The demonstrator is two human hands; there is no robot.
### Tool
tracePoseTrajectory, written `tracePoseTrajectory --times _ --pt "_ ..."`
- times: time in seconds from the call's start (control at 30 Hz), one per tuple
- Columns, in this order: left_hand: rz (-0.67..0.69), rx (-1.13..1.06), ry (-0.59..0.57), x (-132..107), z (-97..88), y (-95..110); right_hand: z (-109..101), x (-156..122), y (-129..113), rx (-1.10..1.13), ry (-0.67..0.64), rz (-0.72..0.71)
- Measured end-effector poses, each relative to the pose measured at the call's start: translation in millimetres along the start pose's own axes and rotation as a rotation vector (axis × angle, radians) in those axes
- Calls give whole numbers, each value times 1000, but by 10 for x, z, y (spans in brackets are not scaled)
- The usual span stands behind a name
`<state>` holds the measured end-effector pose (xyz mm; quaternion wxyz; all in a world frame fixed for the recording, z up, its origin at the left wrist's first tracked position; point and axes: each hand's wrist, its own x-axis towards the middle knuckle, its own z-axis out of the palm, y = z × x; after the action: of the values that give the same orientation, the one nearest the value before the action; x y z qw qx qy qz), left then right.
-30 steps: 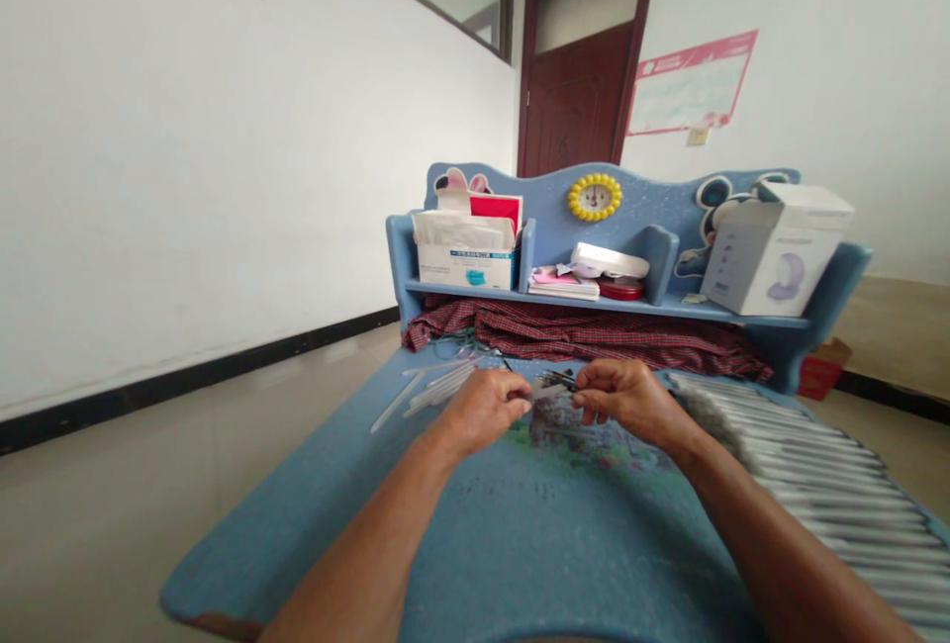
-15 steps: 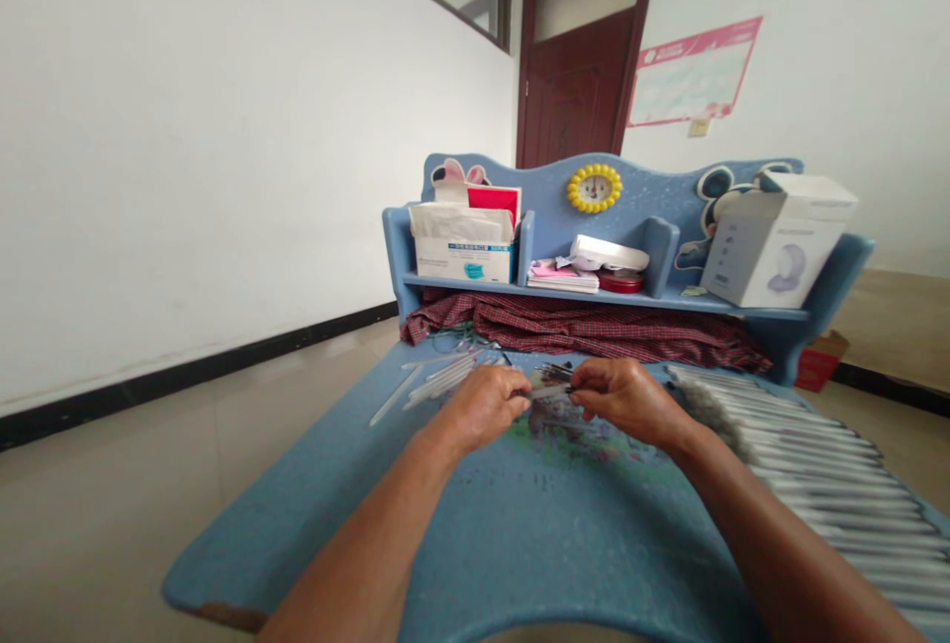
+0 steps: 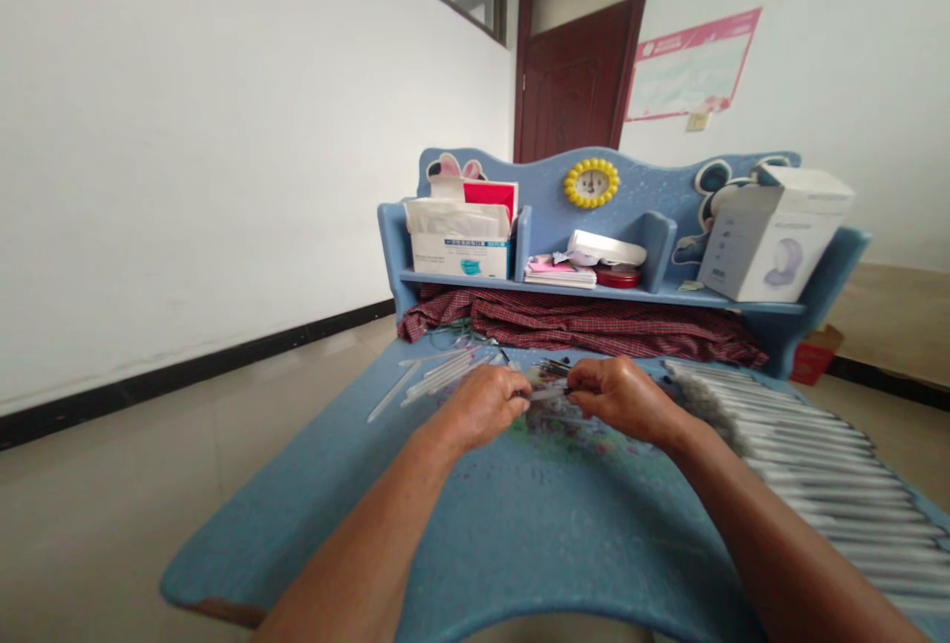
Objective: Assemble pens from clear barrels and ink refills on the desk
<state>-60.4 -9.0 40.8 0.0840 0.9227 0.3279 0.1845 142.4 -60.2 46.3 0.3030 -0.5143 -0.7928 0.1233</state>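
My left hand [image 3: 484, 406] and my right hand [image 3: 620, 396] meet over the middle of a blue desk [image 3: 475, 534], fingers curled. Between them they pinch a small clear tube with a dark thin piece [image 3: 547, 388] at its end. A few more dark thin pieces lie just beyond the fingers. Loose clear tubes [image 3: 434, 378] lie on the desk to the left of my left hand. A long row of finished grey-white tubes [image 3: 808, 465] lies side by side along the right of the desk, beside my right forearm.
A red checked cloth [image 3: 586, 321] lies under the desk's blue shelf [image 3: 594, 292]. On the shelf stand a box of masks [image 3: 458, 242], some books [image 3: 560, 272], a yellow clock [image 3: 590, 183] and a white carton [image 3: 772, 237]. A brown door [image 3: 571, 79] is behind.
The hands stay pinched together on the small tube with only slight finger movement. The view has tipped a little, so the shelf sits higher in the picture.
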Motion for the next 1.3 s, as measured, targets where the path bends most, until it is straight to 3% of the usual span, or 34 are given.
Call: tracePoseTrajectory --times 0.17,0.4,0.67,1.3 --pt "-4 -17 -26 -13 11 4 10 -10 1 -49 17 -3" --pt "-35 -108 -54 -20 -8 48 50 13 94 559 -99 204" --pt "-76 -251 -54 -7 -45 118 20 9 134 842 -73 196" --pt "-78 -170 -21 8 -22 125 11 11 126 531 -96 179"
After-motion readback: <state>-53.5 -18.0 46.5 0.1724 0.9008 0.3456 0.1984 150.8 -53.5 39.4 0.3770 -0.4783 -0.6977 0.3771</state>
